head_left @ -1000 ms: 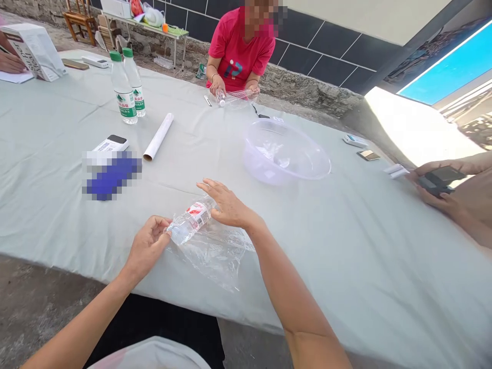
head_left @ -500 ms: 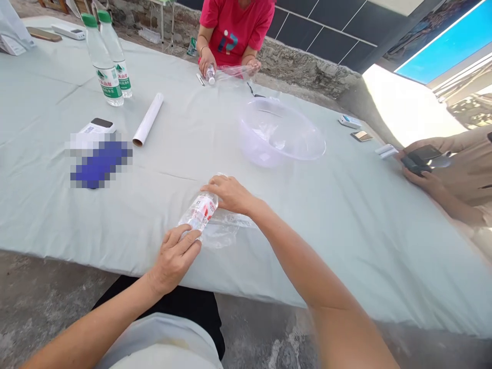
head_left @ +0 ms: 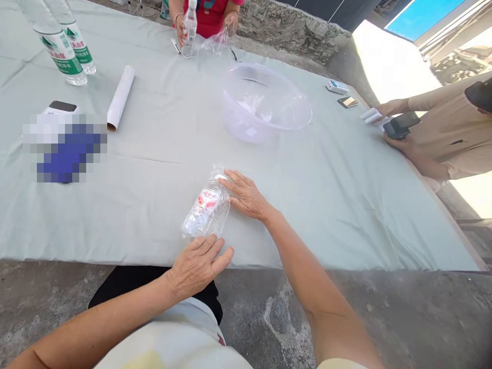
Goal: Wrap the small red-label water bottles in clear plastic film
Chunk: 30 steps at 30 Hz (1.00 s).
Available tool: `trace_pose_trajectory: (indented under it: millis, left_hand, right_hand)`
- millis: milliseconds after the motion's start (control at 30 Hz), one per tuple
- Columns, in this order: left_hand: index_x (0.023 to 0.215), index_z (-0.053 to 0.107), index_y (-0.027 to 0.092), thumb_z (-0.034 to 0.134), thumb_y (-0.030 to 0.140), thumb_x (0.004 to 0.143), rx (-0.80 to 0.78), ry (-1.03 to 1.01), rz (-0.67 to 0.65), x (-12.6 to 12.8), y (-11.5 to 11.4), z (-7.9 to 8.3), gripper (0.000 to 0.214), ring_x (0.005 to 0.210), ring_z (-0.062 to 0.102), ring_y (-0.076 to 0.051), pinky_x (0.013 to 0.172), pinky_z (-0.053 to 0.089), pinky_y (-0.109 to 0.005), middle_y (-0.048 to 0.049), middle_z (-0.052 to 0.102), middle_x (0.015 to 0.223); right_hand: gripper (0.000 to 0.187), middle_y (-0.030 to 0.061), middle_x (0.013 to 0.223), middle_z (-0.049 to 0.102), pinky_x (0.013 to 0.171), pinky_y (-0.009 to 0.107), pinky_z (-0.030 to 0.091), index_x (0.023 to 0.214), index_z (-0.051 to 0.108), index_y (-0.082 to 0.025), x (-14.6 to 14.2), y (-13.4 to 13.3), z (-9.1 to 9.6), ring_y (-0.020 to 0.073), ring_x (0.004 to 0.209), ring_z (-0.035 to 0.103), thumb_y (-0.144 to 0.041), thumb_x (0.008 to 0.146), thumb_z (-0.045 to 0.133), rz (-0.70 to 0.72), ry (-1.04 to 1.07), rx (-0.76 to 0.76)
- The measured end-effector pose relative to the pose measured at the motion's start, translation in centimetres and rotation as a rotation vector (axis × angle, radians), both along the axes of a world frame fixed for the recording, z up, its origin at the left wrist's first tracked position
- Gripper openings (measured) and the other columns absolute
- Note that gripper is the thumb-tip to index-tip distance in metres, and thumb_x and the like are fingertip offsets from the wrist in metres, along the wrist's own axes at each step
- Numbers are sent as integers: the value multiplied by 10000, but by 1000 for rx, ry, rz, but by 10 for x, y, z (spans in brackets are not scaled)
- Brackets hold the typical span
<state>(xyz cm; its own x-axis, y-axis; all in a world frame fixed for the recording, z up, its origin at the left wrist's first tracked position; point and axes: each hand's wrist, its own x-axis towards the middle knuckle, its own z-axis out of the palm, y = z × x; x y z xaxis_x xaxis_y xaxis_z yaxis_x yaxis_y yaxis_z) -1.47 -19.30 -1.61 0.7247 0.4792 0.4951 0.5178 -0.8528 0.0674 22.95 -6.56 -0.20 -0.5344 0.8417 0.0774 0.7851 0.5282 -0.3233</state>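
Note:
A small clear water bottle [head_left: 205, 207] with a red and white label lies on its side near the table's front edge, wrapped in clear plastic film. My right hand [head_left: 246, 195] rests against its right side and cap end, fingers stretched out and together. My left hand [head_left: 198, 264] lies flat at the bottle's base end by the table edge, fingers extended and touching the film.
A grey-green cloth covers the table [head_left: 346, 205]. A clear plastic basin [head_left: 265, 102] stands beyond the bottle. A roll of film [head_left: 120, 97], two green-labelled bottles [head_left: 61, 48] and a blurred object [head_left: 63, 148] are at left. One person [head_left: 203, 23] sits opposite holding a bottle; another person [head_left: 434, 133] at right holds a phone.
The loose film that trailed beside the bottle is now wound tight around it. My left hand slid from gripping the base to lying flat. The view tilted down.

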Motion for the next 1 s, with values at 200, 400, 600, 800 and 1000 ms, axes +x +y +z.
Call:
trace_pose_trajectory:
  millis: [200,400,600,800,1000]
  left_hand:
    - [1374,517,217,530,72,897,5,84,-12,0,-3,-1,499,1015,672,-226,875,462,-364,-81,702,1178]
    - [1365,521,223,524,55,897,-27,50,38,-16,9,9,497,863,683,-192,795,457,-356,-60,727,1114]
    - [1341,539,233,532,96,914,-53,89,45,-33,15,7,449,849,684,-201,789,468,-366,-82,729,1113]
    - [1265,577,143,522,179,957,-81,87,21,-43,14,6,315,902,682,-224,767,474,-375,-108,740,1103]
    - [1238,602,127,537,158,941,-137,77,27,-55,2,3,305,1099,668,-266,865,507,-394,-142,706,1235]
  right_hand:
    - [521,-17,1581,423,1241,549,245,1526,398,-351,9,-5,12,239,1519,298,-459,1031,276,31,197,-218]
    - [488,39,1456,575,1197,488,350,1361,595,-286,-10,10,25,246,1404,474,-514,932,546,-35,404,-303]
    - [496,33,1407,608,1153,458,404,1273,646,-287,-14,25,27,258,1353,521,-433,807,731,-32,461,-386]
    - [346,26,1248,706,1075,444,459,1221,686,-285,-12,29,15,231,1202,622,-286,900,559,51,302,-182]
    - [297,56,1142,737,982,419,505,1113,710,-262,-23,22,-10,224,1110,652,-259,958,457,-49,224,136]
